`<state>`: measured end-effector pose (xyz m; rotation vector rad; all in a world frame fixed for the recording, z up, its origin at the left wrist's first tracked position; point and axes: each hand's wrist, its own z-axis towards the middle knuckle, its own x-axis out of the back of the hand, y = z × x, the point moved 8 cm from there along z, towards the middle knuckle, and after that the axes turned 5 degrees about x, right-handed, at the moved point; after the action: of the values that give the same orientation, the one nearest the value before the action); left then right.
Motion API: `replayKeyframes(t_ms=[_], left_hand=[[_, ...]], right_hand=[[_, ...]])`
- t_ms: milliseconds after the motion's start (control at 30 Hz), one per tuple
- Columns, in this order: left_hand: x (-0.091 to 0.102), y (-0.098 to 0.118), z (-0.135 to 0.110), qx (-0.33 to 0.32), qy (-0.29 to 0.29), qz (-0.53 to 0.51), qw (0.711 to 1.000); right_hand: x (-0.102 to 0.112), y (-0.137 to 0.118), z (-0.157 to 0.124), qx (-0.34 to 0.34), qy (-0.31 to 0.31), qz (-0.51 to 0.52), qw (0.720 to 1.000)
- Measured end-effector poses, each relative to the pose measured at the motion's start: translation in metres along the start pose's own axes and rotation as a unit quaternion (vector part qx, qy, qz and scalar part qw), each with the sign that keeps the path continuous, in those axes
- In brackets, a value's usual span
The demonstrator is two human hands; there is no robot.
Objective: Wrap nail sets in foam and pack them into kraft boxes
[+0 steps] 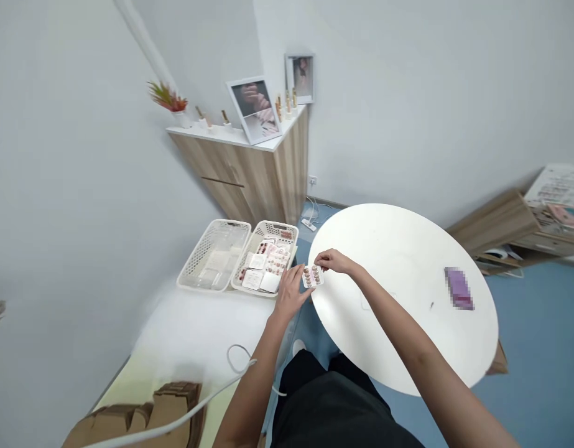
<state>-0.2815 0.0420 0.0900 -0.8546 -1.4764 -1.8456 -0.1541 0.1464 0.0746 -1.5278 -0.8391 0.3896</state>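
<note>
Left grip: closed on the card at its near edge.
Right grip: pinched on its far corner.
Card: held up at the worktop edge (its contents are too small to tell), near the basket.

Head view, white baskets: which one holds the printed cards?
The basket beside the round white table: it is filled with small printed cards, while the other basket holds only clear plastic packets.

A narrow gap parts the round white table from the plastic basket.
</note>
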Motion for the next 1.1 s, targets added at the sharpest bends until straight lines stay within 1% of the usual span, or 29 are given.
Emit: replayKeyframes(t_ms=[100,167,200,267,333,367,400,467,567,667,800,933,1100], left_hand=[[-0.034,0.031,0.002,-0.037,-0.039,0.012,0.998],[-0.061,0.050,0.004,-0.060,-0.066,0.015,0.996],[-0.076,0.059,0.004,-0.068,-0.079,0.015,0.994],[-0.110,0.074,0.006,-0.078,-0.106,0.015,0.991],[-0.145,0.086,0.006,-0.080,-0.130,0.016,0.988],[-0.163,0.090,0.006,-0.079,-0.138,0.017,0.987],[-0.179,0.094,0.005,-0.075,-0.142,0.021,0.987],[-0.208,0.100,0.005,-0.064,-0.146,0.034,0.987],[-0.241,0.105,0.006,-0.052,-0.147,0.063,0.986],[-0.262,0.106,0.007,-0.046,-0.145,0.087,0.985],[-0.276,0.104,0.006,-0.042,-0.137,0.096,0.985],[-0.279,0.100,0.005,-0.044,-0.144,0.090,0.984],[-0.281,0.102,0.005,-0.050,-0.172,0.096,0.979]], right_hand=[[0.017,0.024,-0.047,-0.036,0.012,0.012,0.999],[0.033,0.043,-0.081,-0.065,0.047,0.017,0.997],[0.044,0.054,-0.099,-0.079,0.078,0.016,0.994],[0.069,0.079,-0.139,-0.108,0.166,0.002,0.980],[0.092,0.108,-0.183,-0.143,0.254,-0.023,0.956],[0.100,0.124,-0.204,-0.164,0.282,-0.034,0.945],[0.105,0.140,-0.225,-0.187,0.298,-0.042,0.935],[0.109,0.171,-0.262,-0.237,0.311,-0.050,0.919],[0.111,0.202,-0.303,-0.281,0.328,-0.075,0.899],[0.109,0.222,-0.329,-0.316,0.346,-0.083,0.880],[0.106,0.240,-0.344,-0.354,0.349,-0.068,0.865],[0.105,0.248,-0.342,-0.364,0.351,-0.058,0.861],[0.100,0.245,-0.322,-0.359,0.340,-0.066,0.866]])
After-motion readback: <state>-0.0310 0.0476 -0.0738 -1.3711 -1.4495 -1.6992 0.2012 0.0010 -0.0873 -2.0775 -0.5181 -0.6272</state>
